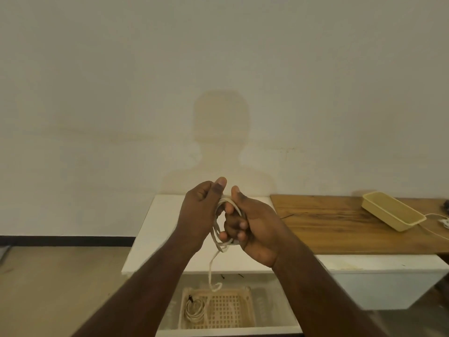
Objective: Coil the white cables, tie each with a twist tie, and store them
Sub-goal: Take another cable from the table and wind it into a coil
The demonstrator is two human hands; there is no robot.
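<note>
Holding a white cable point(220, 237) up in front of me at chest height, I have both hands clamped on its loops. My left hand point(199, 212) pinches the top of the coil, thumb pointing up and fingers curled in, so that grip is closed around the cable. My right hand point(252, 227) has its fingers curled through the loops from the other side, grasping the same coil, palm turned toward me. The two hands sit close together, nearly touching at the thumbs. One loose end of the cable hangs down from the coil and dangles just above a basket point(243, 310) that sits in an open drawer point(272, 328) below me. Inside the basket, at its left side, lies a second coil point(193, 312) of white cable with a dark tie at its top. Behind my hands is a white table point(158, 227); to its right stands a wooden table point(340, 222) carrying a yellow tray point(391, 210), with another thin white cord point(435, 216) beside it.
</note>
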